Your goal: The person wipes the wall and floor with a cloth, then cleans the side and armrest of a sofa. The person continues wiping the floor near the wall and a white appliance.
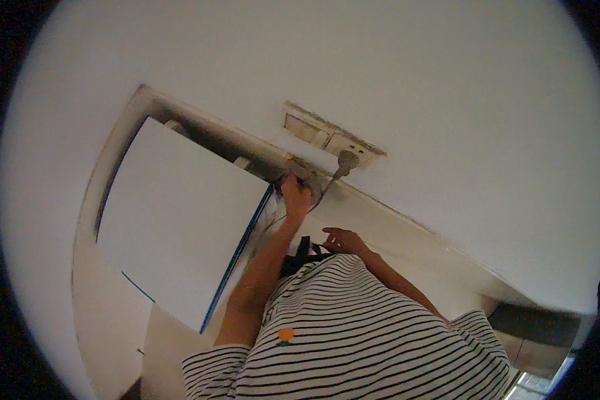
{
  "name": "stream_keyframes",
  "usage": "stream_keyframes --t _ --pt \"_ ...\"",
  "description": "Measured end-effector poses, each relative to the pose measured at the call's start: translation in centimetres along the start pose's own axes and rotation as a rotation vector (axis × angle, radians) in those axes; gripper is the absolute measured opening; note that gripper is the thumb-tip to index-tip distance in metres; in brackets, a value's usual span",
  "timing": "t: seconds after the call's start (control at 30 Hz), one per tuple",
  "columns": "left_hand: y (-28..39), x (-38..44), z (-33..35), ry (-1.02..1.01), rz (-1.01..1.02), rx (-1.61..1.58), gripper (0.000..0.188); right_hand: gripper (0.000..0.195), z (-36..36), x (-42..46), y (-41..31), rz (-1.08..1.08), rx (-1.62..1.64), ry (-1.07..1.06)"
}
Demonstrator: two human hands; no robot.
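Observation:
My left hand [296, 196] reaches up to the beige ledge at the wall, beside the corner of a large white panel with blue edges [185, 215]. Its fingers are bent around a dim greyish thing [316, 189], perhaps a cloth; blur hides its exact form. A grey plug [348, 161] sits in the wall socket [362, 154], and its cord runs down past this hand. Lower and to the right, my right hand [347, 241] hovers near my waist, fingers loosely apart and nothing seen in them. Close to it is a black strap [305, 246].
Pale light-toned wall [430, 125] fills the upper view. A switch plate [306, 129] adjoins the socket. Pale blocks [242, 163] show in the dark gap behind the white panel. A dark-topped cabinet [535, 330] stands at lower right.

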State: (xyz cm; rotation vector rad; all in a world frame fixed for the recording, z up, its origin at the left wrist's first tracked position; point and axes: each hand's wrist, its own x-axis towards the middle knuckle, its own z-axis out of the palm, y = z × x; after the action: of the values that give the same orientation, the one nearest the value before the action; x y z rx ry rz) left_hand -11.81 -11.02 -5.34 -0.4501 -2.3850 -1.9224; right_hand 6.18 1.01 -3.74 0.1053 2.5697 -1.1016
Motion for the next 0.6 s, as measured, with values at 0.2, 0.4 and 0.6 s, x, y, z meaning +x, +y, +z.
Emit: stream_keyframes --t 0.2,0.4,0.6 --pt "-8.7 -3.6 -2.6 -0.523 -0.532 0.342 0.041 0.041 0.1 2.5 -1.4 -0.065 -0.020 -0.194" --pt "-10.7 -5.6 -1.7 -0.116 -0.847 -0.461 0.047 0.041 -0.4 0.5 0.8 -0.155 -0.225 -0.092" --pt "-5.6 -2.7 2.8 0.292 -0.964 -0.858 0.045 0.043 -1.6 -5.6 4.0 0.075 -0.156 -0.137"
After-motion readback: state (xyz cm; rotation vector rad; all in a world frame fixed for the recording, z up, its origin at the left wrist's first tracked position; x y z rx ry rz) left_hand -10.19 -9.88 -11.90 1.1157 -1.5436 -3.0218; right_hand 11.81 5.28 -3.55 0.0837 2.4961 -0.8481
